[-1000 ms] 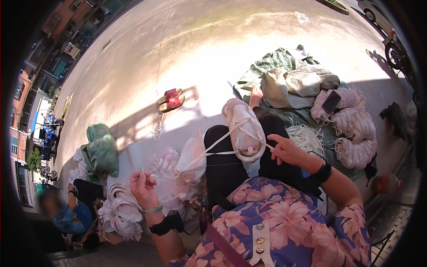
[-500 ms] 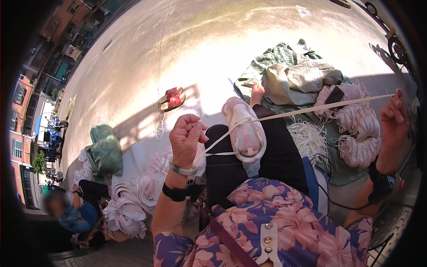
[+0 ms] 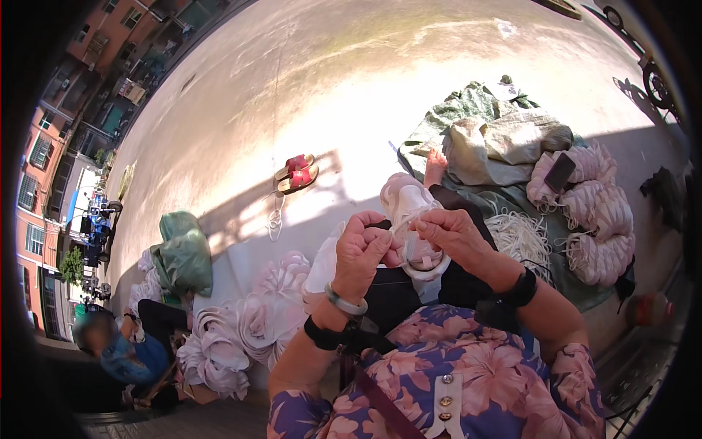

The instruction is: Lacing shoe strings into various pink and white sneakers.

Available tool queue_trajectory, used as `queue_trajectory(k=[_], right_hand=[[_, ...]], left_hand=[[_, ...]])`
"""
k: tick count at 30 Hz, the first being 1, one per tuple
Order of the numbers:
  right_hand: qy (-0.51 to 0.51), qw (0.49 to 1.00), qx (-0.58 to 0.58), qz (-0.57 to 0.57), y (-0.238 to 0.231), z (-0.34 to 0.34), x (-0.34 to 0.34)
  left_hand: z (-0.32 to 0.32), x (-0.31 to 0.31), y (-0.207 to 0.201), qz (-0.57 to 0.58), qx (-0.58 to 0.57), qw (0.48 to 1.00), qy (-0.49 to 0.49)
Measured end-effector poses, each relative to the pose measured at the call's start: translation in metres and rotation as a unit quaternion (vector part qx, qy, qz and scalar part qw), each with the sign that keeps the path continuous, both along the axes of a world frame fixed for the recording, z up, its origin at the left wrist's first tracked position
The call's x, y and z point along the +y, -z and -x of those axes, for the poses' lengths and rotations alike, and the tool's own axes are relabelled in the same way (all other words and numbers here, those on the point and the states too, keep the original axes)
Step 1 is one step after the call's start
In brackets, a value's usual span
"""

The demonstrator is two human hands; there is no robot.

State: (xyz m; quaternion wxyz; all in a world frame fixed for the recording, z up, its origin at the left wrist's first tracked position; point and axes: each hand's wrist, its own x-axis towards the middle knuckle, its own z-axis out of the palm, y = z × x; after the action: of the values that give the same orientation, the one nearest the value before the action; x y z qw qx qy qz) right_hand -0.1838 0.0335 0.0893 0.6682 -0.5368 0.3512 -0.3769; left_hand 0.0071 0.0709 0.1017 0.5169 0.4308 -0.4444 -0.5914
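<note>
Pale shoe beneath right grip

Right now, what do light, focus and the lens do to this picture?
Head view: glare whitens the ground beyond the slippers, shadow lies nearer; head view: left hand and right hand look fairly sharp; head view: buildings bend along the left edge.

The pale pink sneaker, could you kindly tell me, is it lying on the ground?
No, the pale pink sneaker is over the person's black trousers, left hand and right hand at its near end.
</note>
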Motion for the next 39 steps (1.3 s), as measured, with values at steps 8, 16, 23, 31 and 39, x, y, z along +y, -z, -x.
queue_trajectory(k=[8, 16, 23, 31, 39], right_hand=[[-0.037, 0.998, -0.025, -0.041, 0.007, -0.035, 0.002], [-0.036, 0.991, -0.068, -0.113, 0.016, -0.041, 0.008], [-0.014, 0.991, -0.085, -0.105, 0.023, -0.040, 0.010], [0.032, 0.984, 0.060, 0.167, 0.001, -0.028, 0.009], [0.102, 0.944, 0.056, 0.307, -0.036, -0.009, 0.006]], left_hand=[[-0.002, -0.003, 0.013, -0.040, 0.013, 0.999, -0.003], [-0.005, 0.000, 0.016, -0.065, -0.008, 0.998, -0.014], [0.000, 0.003, 0.017, -0.064, -0.013, 0.998, -0.014], [-0.003, -0.008, 0.009, 0.186, -0.332, 0.924, -0.040], [0.032, -0.010, 0.019, 0.259, -0.245, 0.932, 0.072]])
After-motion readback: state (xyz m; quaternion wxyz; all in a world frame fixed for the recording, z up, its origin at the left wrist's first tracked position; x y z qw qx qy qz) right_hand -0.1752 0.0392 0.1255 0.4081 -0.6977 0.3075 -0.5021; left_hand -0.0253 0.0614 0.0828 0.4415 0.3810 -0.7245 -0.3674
